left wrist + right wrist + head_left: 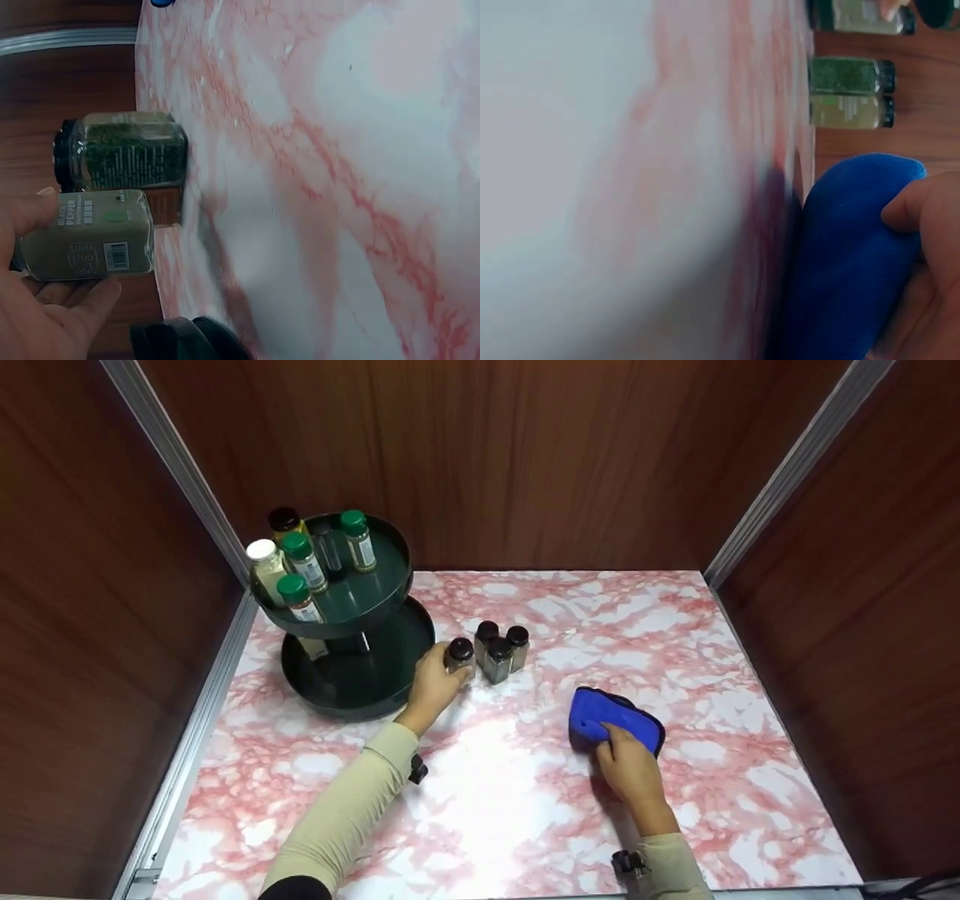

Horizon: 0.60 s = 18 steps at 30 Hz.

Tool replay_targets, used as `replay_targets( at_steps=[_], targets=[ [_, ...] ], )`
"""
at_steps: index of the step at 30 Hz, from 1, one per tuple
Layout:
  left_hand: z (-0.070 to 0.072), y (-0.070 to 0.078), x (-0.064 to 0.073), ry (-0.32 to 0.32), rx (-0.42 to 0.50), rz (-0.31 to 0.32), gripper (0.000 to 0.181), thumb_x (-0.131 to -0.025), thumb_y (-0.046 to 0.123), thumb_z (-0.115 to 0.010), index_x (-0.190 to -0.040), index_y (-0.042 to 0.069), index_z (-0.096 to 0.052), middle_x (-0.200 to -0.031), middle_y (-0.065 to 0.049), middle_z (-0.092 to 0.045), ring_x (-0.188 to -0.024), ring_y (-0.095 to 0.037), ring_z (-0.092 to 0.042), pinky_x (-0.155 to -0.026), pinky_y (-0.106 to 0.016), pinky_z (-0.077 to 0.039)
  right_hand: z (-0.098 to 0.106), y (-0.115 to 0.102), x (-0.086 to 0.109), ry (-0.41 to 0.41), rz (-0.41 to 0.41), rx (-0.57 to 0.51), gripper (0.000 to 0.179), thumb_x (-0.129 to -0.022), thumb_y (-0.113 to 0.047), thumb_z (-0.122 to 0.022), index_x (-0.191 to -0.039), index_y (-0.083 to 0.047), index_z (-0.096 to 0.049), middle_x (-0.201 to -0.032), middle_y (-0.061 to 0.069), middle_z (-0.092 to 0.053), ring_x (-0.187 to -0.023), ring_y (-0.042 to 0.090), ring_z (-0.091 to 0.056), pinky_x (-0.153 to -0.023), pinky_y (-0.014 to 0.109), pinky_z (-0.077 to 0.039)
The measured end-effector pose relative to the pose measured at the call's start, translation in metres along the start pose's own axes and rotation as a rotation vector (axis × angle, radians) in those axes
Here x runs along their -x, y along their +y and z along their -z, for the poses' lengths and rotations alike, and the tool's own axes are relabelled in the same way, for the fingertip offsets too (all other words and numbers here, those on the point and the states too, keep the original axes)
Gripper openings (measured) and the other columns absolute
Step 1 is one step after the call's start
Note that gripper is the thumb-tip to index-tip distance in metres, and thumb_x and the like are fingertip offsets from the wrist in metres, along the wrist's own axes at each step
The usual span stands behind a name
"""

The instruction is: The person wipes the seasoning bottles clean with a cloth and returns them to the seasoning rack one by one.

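My left hand (433,688) grips a black pepper jar (101,236) by its sides, thumb on one face and fingers on the other. The jar is square glass with a dark cap, and its label shows in the left wrist view. Just right of it in the head view stand several similar jars (498,661) with dark caps, one filled with green herbs (135,156). Farther right, my right hand (631,771) pinches a folded blue cloth (613,714) with dark edging. In the right wrist view the thumb lies on the cloth (847,255), with fingers behind it.
A dark green two-tier round rack (352,701) stands at the back left. Its upper tray holds several bottles with green, white and dark caps; a pale container (313,648) sits on the lower tray. Wood-patterned panels (555,465) enclose the pink marbled table (697,630).
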State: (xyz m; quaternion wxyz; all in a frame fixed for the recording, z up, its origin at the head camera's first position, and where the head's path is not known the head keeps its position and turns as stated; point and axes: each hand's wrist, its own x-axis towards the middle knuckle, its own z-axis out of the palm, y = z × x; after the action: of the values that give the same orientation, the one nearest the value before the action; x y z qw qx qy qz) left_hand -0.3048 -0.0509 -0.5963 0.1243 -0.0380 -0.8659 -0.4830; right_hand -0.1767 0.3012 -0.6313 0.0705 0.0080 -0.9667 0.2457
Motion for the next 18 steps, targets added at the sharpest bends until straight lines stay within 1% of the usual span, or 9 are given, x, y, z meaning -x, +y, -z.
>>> replay_targets(
  at_steps=[4, 8, 13, 18],
  targets=[
    [0.002, 0.004, 0.009, -0.03, 0.014, -0.011, 0.046, -0.081, 0.021, -0.087, -0.12, 0.008, -0.067, -0.112, -0.01, -0.071, -0.106, -0.025, -0.068, -0.094, -0.041, -0.054, 0.005, 0.0, -0.002, 0.0, -0.026, -0.038, 0.044, -0.1, -0.023, -0.053, -0.138, -0.004, -0.061, -0.136, 0.022, -0.064, -0.123, 0.045, -0.061, -0.102, 0.059, -0.047],
    [0.004, 0.003, 0.017, -0.06, 0.047, -0.039, 0.048, -0.081, 0.021, -0.087, -0.122, 0.007, -0.067, -0.118, -0.01, -0.071, -0.111, -0.026, -0.068, -0.097, -0.04, -0.054, 0.01, 0.001, -0.005, 0.021, -0.056, -0.133, 0.041, -0.101, -0.022, -0.055, -0.136, -0.004, -0.063, -0.134, 0.023, -0.065, -0.125, 0.044, -0.06, -0.105, 0.058, -0.046],
    [0.005, -0.001, 0.028, -0.103, 0.087, -0.084, 0.048, -0.079, 0.018, -0.088, -0.121, 0.008, -0.067, -0.116, -0.008, -0.072, -0.11, -0.026, -0.069, -0.098, -0.041, -0.054, 0.015, 0.003, -0.008, 0.057, -0.101, -0.26, 0.037, -0.101, -0.02, -0.057, -0.133, -0.003, -0.065, -0.131, 0.023, -0.066, -0.126, 0.042, -0.059, -0.108, 0.055, -0.044],
    [0.002, 0.001, 0.039, -0.154, 0.133, -0.107, 0.045, -0.079, 0.015, -0.087, -0.119, 0.009, -0.067, -0.115, -0.007, -0.073, -0.11, -0.026, -0.069, -0.1, -0.04, -0.053, 0.02, 0.004, -0.011, 0.093, -0.175, -0.349, 0.038, -0.102, -0.021, -0.057, -0.134, -0.001, -0.064, -0.133, 0.025, -0.064, -0.127, 0.042, -0.058, -0.11, 0.054, -0.043]
  ],
)
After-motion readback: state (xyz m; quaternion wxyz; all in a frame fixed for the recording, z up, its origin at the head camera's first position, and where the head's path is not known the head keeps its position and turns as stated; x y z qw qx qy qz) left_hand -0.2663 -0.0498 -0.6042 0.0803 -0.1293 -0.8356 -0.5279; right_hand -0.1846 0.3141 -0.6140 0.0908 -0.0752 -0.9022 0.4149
